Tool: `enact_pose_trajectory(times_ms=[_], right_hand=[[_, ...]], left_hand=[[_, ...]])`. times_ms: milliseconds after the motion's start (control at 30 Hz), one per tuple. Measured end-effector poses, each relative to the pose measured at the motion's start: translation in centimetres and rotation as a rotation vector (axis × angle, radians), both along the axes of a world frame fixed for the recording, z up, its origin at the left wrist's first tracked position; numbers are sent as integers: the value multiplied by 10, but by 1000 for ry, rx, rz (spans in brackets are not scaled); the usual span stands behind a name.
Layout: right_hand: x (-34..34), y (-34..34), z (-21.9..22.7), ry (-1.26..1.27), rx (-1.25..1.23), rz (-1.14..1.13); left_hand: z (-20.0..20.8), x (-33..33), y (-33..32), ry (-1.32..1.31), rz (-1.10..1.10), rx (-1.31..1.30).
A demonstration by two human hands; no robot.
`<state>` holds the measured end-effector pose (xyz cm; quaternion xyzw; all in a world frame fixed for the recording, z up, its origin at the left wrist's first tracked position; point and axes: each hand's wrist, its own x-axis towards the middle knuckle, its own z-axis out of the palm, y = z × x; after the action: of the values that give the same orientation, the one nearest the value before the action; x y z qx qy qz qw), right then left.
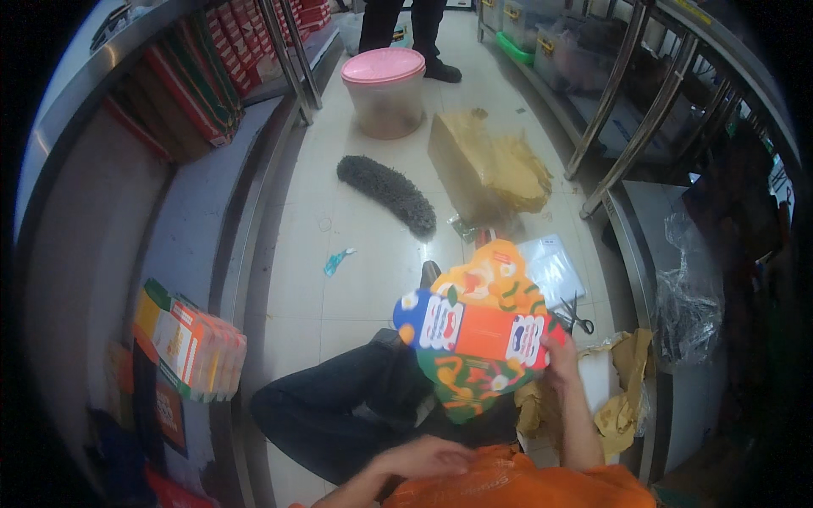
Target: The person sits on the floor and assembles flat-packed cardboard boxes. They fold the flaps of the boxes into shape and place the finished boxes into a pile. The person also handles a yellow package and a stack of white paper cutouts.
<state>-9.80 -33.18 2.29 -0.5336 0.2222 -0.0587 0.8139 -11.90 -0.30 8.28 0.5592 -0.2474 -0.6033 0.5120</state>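
My right hand (560, 360) is closed on the edge of a colourful printed cardboard cutout (483, 326). The flat piece has a wavy outline in orange, green, blue and red, with white label patches, and is held up over my lap. My left hand (430, 457) lies low in front of my orange shirt, its fingers somewhat blurred, loosely stretched toward the right and holding nothing visible. Just beyond the right hand, a pair of black scissors (576, 319) lies on the floor beside clear plastic sleeves (552, 269).
Torn brown paper (625, 398) lies at my right. Ahead are an opened carton (474, 182), a grey fluffy duster (388, 195) and a pink-lidded tub (384, 97). A person (402, 38) stands behind it. Metal shelving flanks both sides, with small boxes (199, 347) on the left shelf.
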Motion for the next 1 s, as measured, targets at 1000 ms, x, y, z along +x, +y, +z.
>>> enact_pose_trajectory(times_ms=[1000], right_hand=[[141,-31,67,-15,-1053,21]], left_hand=[[-105,40,27,533,1383,-325]])
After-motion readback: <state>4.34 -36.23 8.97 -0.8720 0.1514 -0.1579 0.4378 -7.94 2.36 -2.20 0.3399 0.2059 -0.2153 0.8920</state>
